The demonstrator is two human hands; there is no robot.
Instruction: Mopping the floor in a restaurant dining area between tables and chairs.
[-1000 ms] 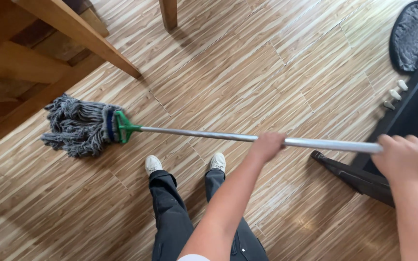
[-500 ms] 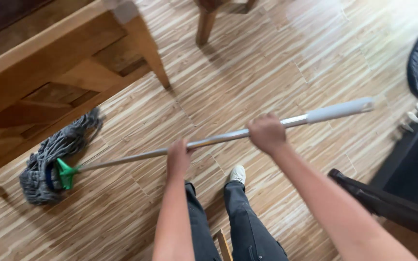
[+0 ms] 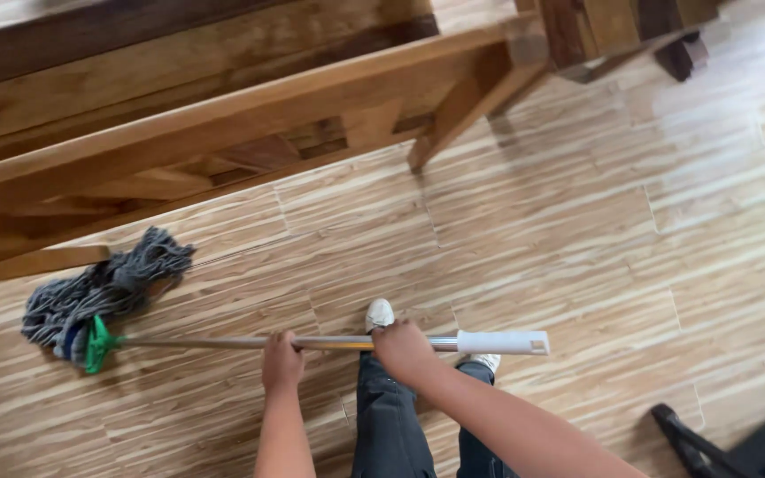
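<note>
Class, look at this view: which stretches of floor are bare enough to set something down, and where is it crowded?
Free: the wood floor right of the bench leg, out past the mop handle tip. Also the strip between bench and handle. Crowded: left, where the grey mop head lies against the bench; around the left hand, right hand and shoes.

soft daylight falls evenly over the wooden floor [image 3: 577,230], brightest toward the upper right, where a pale sheen washes out the planks. dark shadow sits under the wooden bench [image 3: 223,133]. slight motion blur softens the whole view.
</note>
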